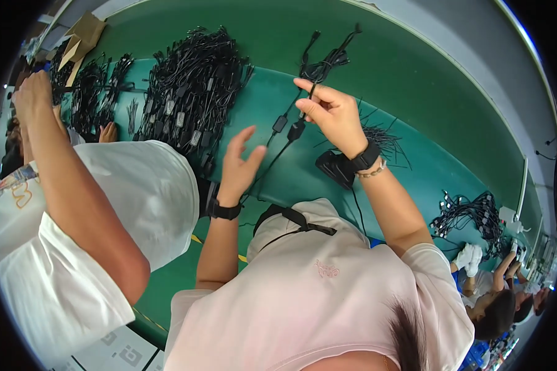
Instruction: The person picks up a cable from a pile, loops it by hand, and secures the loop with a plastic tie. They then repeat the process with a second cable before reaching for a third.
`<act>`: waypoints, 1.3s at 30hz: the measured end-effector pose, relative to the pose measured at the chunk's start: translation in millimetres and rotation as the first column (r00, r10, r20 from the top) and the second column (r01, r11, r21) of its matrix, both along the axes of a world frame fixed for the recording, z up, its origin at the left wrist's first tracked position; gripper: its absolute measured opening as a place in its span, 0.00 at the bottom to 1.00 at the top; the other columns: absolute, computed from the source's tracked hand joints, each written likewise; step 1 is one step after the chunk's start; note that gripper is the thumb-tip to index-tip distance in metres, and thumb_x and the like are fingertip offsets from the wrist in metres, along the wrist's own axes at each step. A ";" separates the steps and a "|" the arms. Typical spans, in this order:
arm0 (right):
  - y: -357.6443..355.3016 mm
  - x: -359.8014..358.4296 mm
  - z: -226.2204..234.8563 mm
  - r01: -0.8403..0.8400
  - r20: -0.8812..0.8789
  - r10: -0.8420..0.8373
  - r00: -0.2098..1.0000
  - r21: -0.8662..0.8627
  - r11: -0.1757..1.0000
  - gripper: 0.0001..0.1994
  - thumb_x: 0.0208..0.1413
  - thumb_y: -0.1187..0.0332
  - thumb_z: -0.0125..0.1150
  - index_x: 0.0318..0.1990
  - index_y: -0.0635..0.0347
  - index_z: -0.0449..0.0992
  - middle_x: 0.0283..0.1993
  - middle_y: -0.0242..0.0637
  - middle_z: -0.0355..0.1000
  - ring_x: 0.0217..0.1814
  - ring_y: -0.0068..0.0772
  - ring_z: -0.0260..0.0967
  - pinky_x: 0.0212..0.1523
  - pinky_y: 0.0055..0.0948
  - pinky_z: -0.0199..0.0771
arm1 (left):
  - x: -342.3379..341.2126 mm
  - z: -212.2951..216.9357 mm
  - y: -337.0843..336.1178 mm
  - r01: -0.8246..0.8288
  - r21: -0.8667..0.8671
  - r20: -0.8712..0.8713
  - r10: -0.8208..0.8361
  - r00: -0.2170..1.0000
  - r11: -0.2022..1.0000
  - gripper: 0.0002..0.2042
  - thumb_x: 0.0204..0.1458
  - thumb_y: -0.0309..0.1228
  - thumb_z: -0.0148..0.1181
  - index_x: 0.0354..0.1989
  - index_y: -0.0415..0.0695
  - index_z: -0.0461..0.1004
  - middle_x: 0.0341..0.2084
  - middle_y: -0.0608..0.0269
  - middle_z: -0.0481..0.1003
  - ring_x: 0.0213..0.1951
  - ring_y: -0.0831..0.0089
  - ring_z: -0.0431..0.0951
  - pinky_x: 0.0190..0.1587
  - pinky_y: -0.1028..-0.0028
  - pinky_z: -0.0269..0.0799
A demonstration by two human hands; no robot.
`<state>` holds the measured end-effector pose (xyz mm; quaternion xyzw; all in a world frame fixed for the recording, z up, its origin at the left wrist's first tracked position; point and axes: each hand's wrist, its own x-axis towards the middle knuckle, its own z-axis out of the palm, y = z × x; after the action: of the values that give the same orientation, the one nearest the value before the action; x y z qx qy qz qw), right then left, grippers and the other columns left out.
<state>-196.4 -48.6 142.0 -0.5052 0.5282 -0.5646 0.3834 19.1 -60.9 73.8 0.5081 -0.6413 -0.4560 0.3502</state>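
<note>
My right hand (339, 120) has its thumb and index finger around a black cable (312, 93), with the other fingers curled in. Just beyond it lies a coiled bundle of black cable (328, 65), its loose ends pointing away from me. Two small black inline boxes, one (280, 123) further left and one (296, 130) below my fingers, sit on cords running down toward me. My left hand (238, 166) is open beside those cords, fingers apart and nothing in it. Both wrists wear black bands.
Left of my hands lies a large heap of black cables (195, 86). Thin black ties (383, 141) are scattered behind a black device (335, 168) on the green table (439, 167). More cables (470, 216) lie at right. A co-worker in white (136, 191) stands close at left.
</note>
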 end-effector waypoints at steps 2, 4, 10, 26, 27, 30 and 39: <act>6.1 -2.8 11.4 -0.061 0.010 0.061 0.998 -0.067 0.996 0.06 0.50 0.74 0.56 0.35 0.65 0.74 0.26 0.32 0.70 0.20 0.13 0.62 0.22 0.14 0.65 | -22.8 25.3 5.1 0.285 -0.240 0.033 -0.285 0.958 0.928 0.15 0.50 0.33 0.54 0.43 0.38 0.69 0.41 0.56 0.70 0.42 0.71 0.69 0.43 0.73 0.64; 8.1 -4.7 30.5 -0.039 0.048 0.041 0.998 -0.042 0.998 0.07 0.50 0.73 0.56 0.36 0.65 0.73 0.26 0.33 0.70 0.20 0.14 0.62 0.22 0.14 0.65 | -28.2 26.7 14.6 0.388 -0.032 -0.075 -0.389 0.918 0.921 0.14 0.51 0.33 0.52 0.44 0.38 0.68 0.38 0.58 0.71 0.39 0.73 0.69 0.43 0.75 0.64; -4.0 -40.7 71.6 0.168 0.244 -0.158 0.957 -0.020 0.986 0.11 0.52 0.68 0.55 0.40 0.65 0.73 0.26 0.34 0.71 0.21 0.14 0.62 0.23 0.14 0.64 | -21.7 34.4 39.6 0.581 0.377 -0.432 -0.417 0.799 0.721 0.12 0.56 0.33 0.45 0.42 0.39 0.68 0.21 0.68 0.69 0.26 0.81 0.66 0.34 0.80 0.62; -22.9 -34.4 18.2 -0.110 -0.442 0.132 0.887 0.074 0.991 0.16 0.51 0.63 0.57 0.45 0.63 0.71 0.38 0.35 0.73 0.37 0.26 0.69 0.40 0.24 0.69 | -44.5 78.8 -26.7 0.473 0.363 -0.901 0.172 0.399 0.803 0.10 0.54 0.33 0.50 0.41 0.42 0.68 0.32 0.66 0.69 0.31 0.76 0.66 0.38 0.75 0.63; -1.0 -22.0 12.7 -0.139 -0.320 0.161 0.934 0.090 0.986 0.16 0.51 0.64 0.57 0.45 0.62 0.71 0.40 0.35 0.72 0.37 0.26 0.69 0.40 0.24 0.68 | -55.4 78.4 -26.9 0.475 0.387 -0.904 0.224 0.363 0.791 0.10 0.54 0.32 0.50 0.42 0.42 0.68 0.34 0.66 0.69 0.33 0.76 0.66 0.39 0.74 0.64; 34.0 -3.5 -12.1 -0.147 -0.150 0.138 0.979 -0.046 0.988 0.13 0.51 0.66 0.57 0.42 0.63 0.73 0.38 0.33 0.72 0.35 0.23 0.68 0.38 0.22 0.68 | -76.3 82.5 -18.6 0.485 0.418 -0.897 0.262 0.357 0.768 0.10 0.53 0.32 0.51 0.42 0.43 0.68 0.36 0.66 0.69 0.35 0.76 0.66 0.40 0.75 0.64; 47.7 -57.5 48.2 -0.100 -0.117 0.103 0.988 0.036 0.994 0.07 0.51 0.70 0.57 0.31 0.65 0.73 0.30 0.29 0.69 0.28 0.16 0.62 0.30 0.16 0.63 | -53.5 109.2 -30.6 0.206 0.071 -0.816 -0.062 0.574 0.976 0.07 0.50 0.33 0.55 0.34 0.44 0.72 0.36 0.66 0.70 0.37 0.78 0.66 0.42 0.75 0.62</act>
<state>-253.8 -0.9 190.2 -0.5583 0.5320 -0.5054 0.3871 -34.5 -91.5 183.0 0.2206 -0.4097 -0.7117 0.5263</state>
